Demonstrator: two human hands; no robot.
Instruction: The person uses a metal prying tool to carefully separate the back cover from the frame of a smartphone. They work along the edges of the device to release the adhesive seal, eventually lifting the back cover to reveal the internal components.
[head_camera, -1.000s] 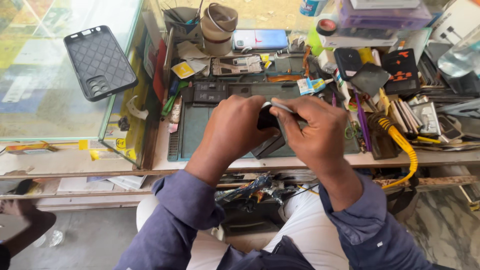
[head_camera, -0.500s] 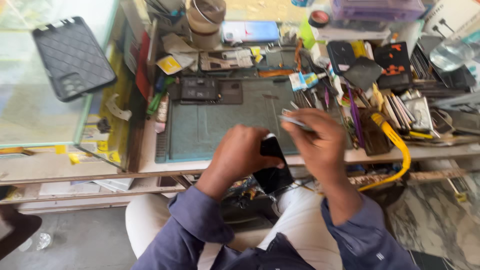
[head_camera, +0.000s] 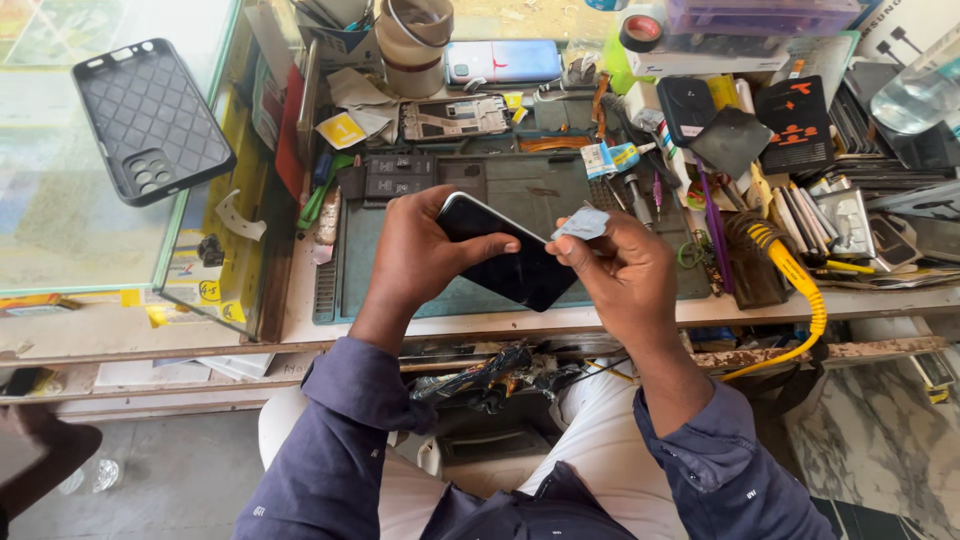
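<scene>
Right fingers (head_camera: 572, 243) pinch small grey card (head_camera: 583, 224), its edge now at phone (head_camera: 505, 255) rim. Left hand (head_camera: 425, 250) wraps phone, dark screen up, thumb across glass. Phone raised back above green mat (head_camera: 520, 190), half second ago lower, near lap. Judged: prying along edge underway. Yellow cable (head_camera: 790, 270) lies at right.

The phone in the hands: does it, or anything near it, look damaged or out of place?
The phone shows no visible damage; the left hand holds it tilted while the right hand presses a small card to its edge. Around it, the bench is crowded with loose parts.
</scene>
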